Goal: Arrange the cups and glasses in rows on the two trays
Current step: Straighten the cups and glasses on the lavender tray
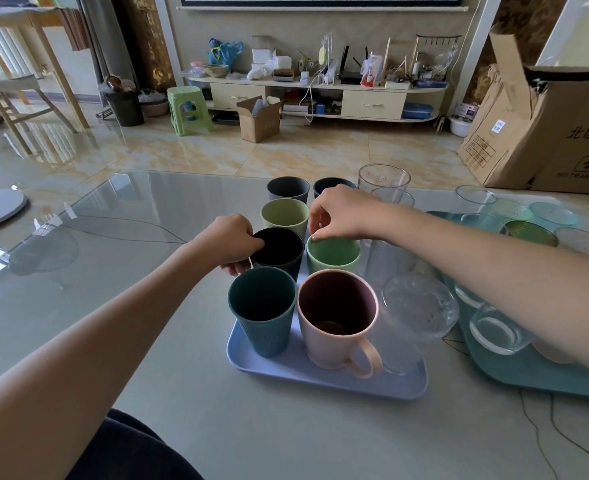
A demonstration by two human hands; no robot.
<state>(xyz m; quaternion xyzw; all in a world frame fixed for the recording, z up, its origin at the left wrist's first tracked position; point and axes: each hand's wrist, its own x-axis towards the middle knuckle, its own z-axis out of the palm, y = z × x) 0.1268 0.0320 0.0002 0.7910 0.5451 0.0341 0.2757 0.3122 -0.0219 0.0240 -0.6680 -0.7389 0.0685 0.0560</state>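
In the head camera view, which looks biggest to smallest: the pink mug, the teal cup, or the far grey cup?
1. pink mug
2. teal cup, nearly the same
3. grey cup

The grey cup stands farthest away, so its real size is unsure.

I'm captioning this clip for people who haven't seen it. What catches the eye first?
Two rows of coloured cups on the pale blue tray at centre, with the left hand on the black cup and the right hand pinching the green cup's rim. Clear glasses crowd the teal tray at right.
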